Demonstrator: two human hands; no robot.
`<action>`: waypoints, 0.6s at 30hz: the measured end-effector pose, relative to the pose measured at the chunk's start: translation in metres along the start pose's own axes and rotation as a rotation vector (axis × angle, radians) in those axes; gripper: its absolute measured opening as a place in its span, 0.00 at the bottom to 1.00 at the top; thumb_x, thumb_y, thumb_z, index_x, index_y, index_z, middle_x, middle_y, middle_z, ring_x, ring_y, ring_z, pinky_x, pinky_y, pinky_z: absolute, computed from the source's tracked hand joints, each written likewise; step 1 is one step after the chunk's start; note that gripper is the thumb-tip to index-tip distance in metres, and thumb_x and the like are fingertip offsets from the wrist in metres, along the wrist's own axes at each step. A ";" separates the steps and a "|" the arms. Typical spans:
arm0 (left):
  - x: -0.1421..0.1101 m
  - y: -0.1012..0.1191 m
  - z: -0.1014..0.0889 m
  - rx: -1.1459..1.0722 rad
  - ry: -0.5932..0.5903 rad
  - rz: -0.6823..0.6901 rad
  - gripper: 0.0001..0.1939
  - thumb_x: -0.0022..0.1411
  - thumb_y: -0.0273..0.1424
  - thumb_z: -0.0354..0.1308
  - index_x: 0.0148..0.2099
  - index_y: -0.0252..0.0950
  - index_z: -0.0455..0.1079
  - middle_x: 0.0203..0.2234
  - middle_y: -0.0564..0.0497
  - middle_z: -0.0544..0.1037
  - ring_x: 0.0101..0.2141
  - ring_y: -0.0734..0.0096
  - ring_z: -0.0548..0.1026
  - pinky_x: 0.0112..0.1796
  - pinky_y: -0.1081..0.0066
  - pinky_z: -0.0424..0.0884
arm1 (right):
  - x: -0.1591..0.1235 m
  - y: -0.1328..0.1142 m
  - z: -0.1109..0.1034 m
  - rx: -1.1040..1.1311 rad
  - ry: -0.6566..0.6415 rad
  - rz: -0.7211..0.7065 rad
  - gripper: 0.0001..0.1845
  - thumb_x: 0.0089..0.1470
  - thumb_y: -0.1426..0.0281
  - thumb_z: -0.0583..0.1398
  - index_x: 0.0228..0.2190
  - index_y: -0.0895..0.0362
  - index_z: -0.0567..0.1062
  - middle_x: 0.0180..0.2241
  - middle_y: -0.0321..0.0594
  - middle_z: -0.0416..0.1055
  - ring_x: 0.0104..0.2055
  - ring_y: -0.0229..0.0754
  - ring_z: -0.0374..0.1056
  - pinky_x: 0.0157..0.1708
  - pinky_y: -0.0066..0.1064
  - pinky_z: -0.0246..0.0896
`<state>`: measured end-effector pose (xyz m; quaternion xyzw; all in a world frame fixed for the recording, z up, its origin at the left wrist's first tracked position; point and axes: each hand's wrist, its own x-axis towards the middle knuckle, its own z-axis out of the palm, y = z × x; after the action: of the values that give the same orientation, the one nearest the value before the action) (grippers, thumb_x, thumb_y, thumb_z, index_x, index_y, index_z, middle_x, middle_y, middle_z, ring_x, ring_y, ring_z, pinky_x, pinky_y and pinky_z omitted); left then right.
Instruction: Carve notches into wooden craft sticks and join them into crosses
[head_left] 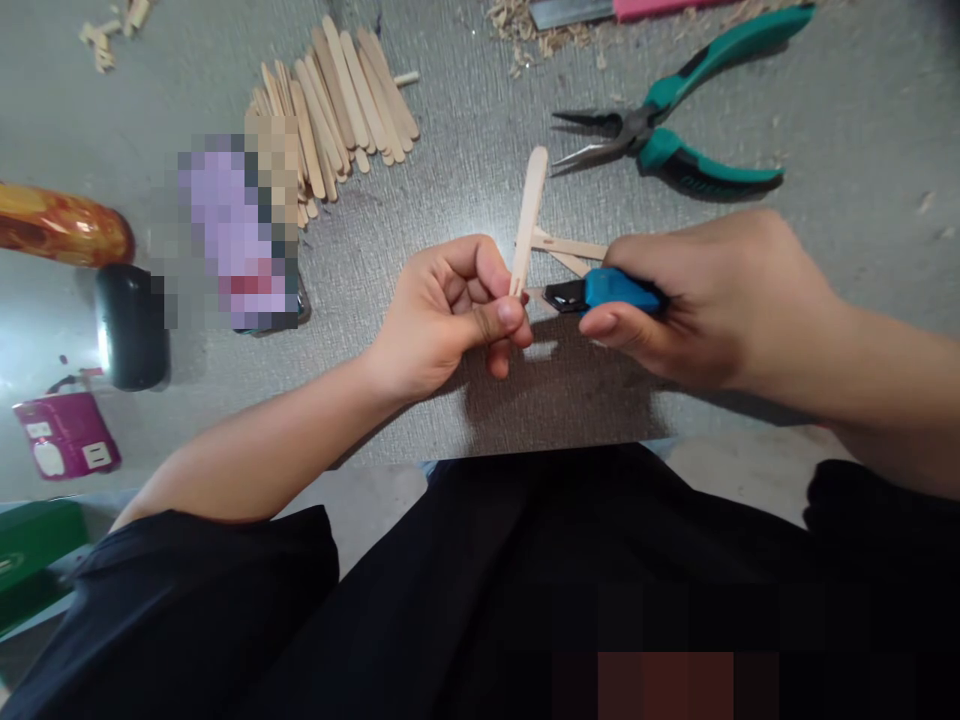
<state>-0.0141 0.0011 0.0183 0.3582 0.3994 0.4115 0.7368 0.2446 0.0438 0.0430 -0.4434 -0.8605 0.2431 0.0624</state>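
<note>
Between thumb and fingers, my left hand [461,310] pinches the lower end of a wooden craft stick [530,210], which stands out away from me. A small slot or mark shows in the stick near my thumb. My right hand [720,300] grips a blue and black utility knife [619,290], its blade tip pointing left at the stick's lower end. Whether the blade touches the wood I cannot tell. Just beyond the knife lie more craft sticks [574,246], one with a slot near its end, partly hidden by my right hand.
A heap of craft sticks [352,95] lies at the back left, beside a blurred purple object [232,230]. Green-handled pliers [649,130] rest at the back right, near wood shavings and a pink-handled blade [577,10]. A dark rounded case [133,328] and a magenta item [67,435] sit left.
</note>
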 end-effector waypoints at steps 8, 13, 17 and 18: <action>0.003 -0.009 -0.008 -0.021 -0.064 0.041 0.35 0.57 0.49 0.91 0.34 0.39 0.67 0.26 0.56 0.83 0.24 0.72 0.85 0.20 0.78 0.77 | 0.002 0.005 -0.001 -0.001 -0.060 -0.044 0.52 0.65 0.17 0.32 0.26 0.48 0.60 0.21 0.37 0.55 0.25 0.44 0.47 0.32 0.41 0.39; 0.003 -0.008 -0.008 0.028 -0.072 0.028 0.34 0.60 0.50 0.88 0.35 0.39 0.67 0.25 0.56 0.83 0.23 0.72 0.83 0.20 0.78 0.77 | 0.003 0.003 -0.001 -0.026 -0.131 -0.022 0.57 0.63 0.16 0.30 0.30 0.49 0.71 0.22 0.36 0.56 0.24 0.44 0.49 0.32 0.41 0.39; 0.001 -0.009 -0.014 0.091 -0.082 0.013 0.32 0.58 0.48 0.90 0.35 0.40 0.68 0.25 0.56 0.81 0.21 0.73 0.82 0.19 0.77 0.75 | 0.001 0.005 0.001 -0.001 -0.191 -0.012 0.56 0.63 0.17 0.28 0.30 0.49 0.68 0.22 0.37 0.57 0.25 0.44 0.49 0.32 0.42 0.40; 0.001 -0.010 -0.016 0.102 -0.095 0.007 0.31 0.58 0.47 0.90 0.35 0.39 0.69 0.25 0.55 0.81 0.21 0.73 0.80 0.19 0.76 0.74 | -0.001 0.006 0.002 0.007 -0.185 -0.027 0.55 0.64 0.17 0.30 0.30 0.49 0.67 0.23 0.37 0.57 0.25 0.44 0.49 0.33 0.42 0.40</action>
<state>-0.0247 0.0013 0.0024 0.4157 0.3834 0.3757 0.7342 0.2488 0.0455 0.0381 -0.4071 -0.8676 0.2854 -0.0126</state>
